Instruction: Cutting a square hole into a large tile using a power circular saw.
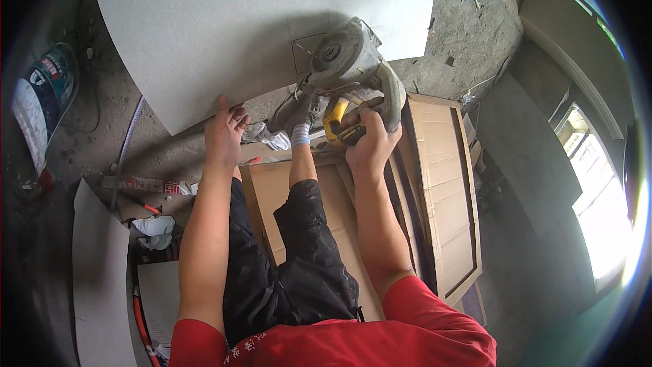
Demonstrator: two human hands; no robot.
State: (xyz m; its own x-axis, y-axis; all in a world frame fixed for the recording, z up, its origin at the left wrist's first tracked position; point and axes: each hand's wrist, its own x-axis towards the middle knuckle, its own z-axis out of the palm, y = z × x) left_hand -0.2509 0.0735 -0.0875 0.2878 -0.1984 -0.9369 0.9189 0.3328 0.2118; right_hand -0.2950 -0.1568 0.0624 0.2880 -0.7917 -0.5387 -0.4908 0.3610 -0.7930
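My right hand [370,136] is wrapped round the yellow and black handle of a dusty electric disc cutter [343,54]. The cutter's round grey guard is over the near edge of a large pale grey tile [197,34], beside a small rectangle drawn in dark lines. Its blade edge is hidden. At the same edge, farther left, my left hand [226,129] grips the tile with bent fingers, some of them partly hidden. My foot in a dark shoe [292,112] is just below the cutter, near the tile's edge.
Flattened cardboard boxes [441,190] lean to my right and more cardboard [326,197] lies under my legs. A blue-green bucket or bag [51,81] stands far left. A pale panel [102,265], a cable [129,136] and a crumpled white cloth [155,228] lie on the left.
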